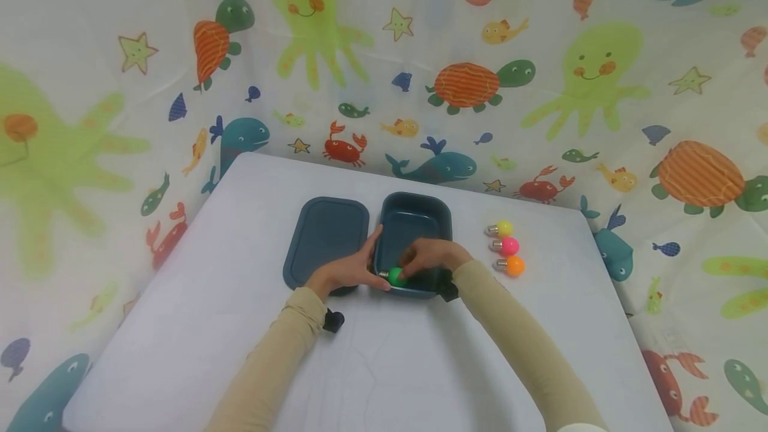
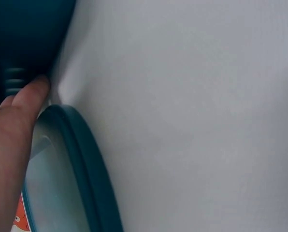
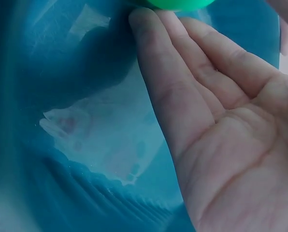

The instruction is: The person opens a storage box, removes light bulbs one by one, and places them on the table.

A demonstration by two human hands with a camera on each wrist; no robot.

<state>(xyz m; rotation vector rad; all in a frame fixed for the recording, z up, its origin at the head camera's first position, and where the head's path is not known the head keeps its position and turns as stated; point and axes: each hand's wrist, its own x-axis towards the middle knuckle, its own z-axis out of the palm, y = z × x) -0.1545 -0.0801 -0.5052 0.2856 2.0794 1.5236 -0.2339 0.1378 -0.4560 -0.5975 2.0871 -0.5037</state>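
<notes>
A dark teal lid lies flat on the white surface, left of centre, with its right edge just beside the open teal box.

The left hand rests between lid and box, thumb against the box's left wall, fingers extended and relaxed toward the near left corner of the box. In the left wrist view one fingertip sits at the dark box wall, with the lid rim just below it; whether these fingers grip anything cannot be told.

A green bulb lies inside the box at its near left corner, metal cap pointing left.

The right hand reaches into the box from the right. In the right wrist view its fingers lie straight and together, tips touching the green bulb, palm open.

Right of the box, well apart from both hands, three bulbs stand in a column on the surface: yellow bulb, pink bulb, orange bulb.
</notes>
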